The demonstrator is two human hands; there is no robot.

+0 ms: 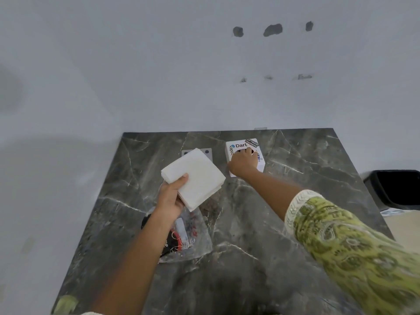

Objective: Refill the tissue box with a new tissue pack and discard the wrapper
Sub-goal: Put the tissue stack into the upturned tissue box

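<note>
My left hand (171, 196) holds a square stack of white tissues (195, 176) above the dark marble table (284, 223), thumb pressed on top. A white tissue box (241, 145) with stickers stands near the table's far edge. My right hand (243, 163) rests on the box top, fingers at its dark round opening. Under my left forearm the clear plastic wrapper (193, 242) with red and black print lies flat and crumpled on the table. A grey plate (208, 152) with dark dots lies beyond the tissues, mostly hidden by them.
A black bin (395, 189) stands off the table's right side. A grey wall with several chipped holes rises right behind the table. The table's left edge runs diagonally beside my left arm.
</note>
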